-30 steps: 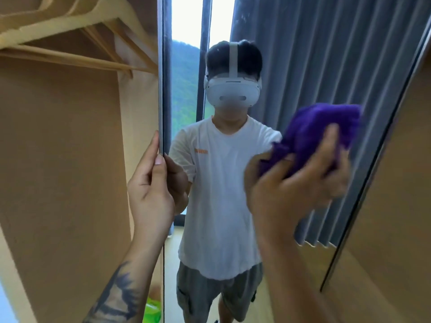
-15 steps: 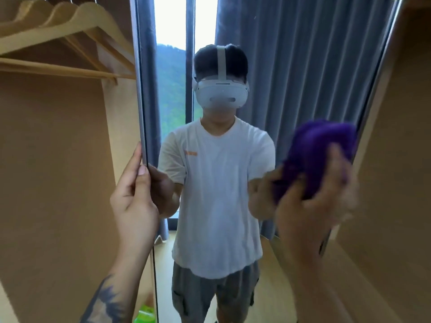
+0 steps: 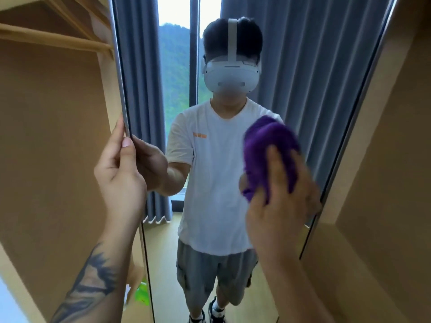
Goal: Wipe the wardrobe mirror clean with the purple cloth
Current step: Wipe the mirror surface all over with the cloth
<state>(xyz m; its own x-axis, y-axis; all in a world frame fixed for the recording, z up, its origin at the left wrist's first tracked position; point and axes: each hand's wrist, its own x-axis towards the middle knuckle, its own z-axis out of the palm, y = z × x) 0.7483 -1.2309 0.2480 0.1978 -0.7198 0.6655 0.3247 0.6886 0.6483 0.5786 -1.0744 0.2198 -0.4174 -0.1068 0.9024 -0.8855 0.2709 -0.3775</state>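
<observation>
The purple cloth [image 3: 270, 150] is bunched under the right hand [image 3: 282, 201], fingers curled round it, against the mirror [image 3: 314, 78]; the tall glass extends above and below; the left hand [image 3: 121, 173] pinches the mirror's left edge.

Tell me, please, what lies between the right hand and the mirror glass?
In the head view, the purple cloth lies bunched between the right hand and the mirror; the hand grips it against the glass.
</observation>
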